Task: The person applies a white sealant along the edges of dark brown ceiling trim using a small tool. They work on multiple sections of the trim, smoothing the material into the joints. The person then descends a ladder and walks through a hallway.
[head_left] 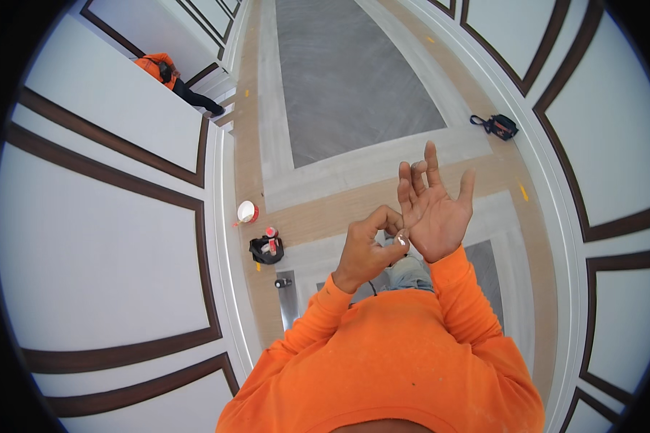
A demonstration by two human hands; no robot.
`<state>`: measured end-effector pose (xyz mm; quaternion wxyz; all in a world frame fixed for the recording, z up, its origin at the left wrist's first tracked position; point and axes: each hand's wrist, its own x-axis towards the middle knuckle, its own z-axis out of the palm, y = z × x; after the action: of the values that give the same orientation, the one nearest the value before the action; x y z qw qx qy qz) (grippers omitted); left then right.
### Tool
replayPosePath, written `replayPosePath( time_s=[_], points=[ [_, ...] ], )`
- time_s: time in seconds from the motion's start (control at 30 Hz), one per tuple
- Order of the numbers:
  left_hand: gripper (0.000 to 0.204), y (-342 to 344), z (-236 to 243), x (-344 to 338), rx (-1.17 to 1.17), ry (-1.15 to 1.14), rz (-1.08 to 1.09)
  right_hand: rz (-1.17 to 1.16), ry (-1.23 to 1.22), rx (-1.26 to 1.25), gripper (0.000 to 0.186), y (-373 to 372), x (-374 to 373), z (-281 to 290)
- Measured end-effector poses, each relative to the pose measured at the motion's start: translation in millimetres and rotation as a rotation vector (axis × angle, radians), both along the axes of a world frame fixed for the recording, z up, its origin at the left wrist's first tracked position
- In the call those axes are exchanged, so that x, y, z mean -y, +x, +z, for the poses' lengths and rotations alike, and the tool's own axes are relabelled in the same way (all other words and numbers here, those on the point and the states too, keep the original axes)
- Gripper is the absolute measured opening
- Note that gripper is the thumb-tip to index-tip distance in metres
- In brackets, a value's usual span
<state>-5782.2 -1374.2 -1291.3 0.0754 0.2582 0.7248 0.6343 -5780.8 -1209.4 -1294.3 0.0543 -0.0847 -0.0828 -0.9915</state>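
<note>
Both my hands are raised in front of my orange shirt, close together. My left hand (372,249) has its thumb and forefinger drawn together in a pinch against the little-finger side of my right hand. A white smear shows on the left thumb. What sits between those fingertips, if anything, is too small to make out. My right hand (440,216) is palm up with its fingers apart, some of them slightly bent, and holds nothing.
On the floor to the left stand a white-and-red tub (248,211), a black bag (266,250) with things inside, and a black-handled tool (283,283). A dark bag (502,127) lies by the right wall. Another person (173,79) in orange is at the far left, partly hidden by the wall.
</note>
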Motion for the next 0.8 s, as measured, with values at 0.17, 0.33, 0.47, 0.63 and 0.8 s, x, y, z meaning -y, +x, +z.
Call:
replayPosePath(
  time_s=[0.17, 0.33, 0.47, 0.63, 0.8],
  points=[
    [0.011, -135.5, 0.0, 11.9, 0.151, 0.055, 0.031, 0.153, -0.094, 0.027, 0.077, -156.2, 7.2, -2.9],
    [0.01, -252.2, 12.7, 43.3, 0.202, 0.101, 0.116, 0.359, -0.14, 0.082, 0.073, -295.3, 35.9, 4.5],
    [0.009, -332.3, -0.8, 58.5, 0.191, 0.257, 0.257, 0.526, -0.167, 0.075, 0.072, -404.9, 62.2, 0.8],
    [0.009, -438.7, -14.6, 85.3, 0.204, 0.22, 0.378, 0.612, -0.177, 0.079, 0.072, -522.4, 101.2, -14.5],
    [0.011, -576.3, -16.0, 114.9, 0.146, 0.152, 0.375, 0.561, -0.152, 0.051, 0.072, -655.0, 126.0, -19.0]
  ],
)
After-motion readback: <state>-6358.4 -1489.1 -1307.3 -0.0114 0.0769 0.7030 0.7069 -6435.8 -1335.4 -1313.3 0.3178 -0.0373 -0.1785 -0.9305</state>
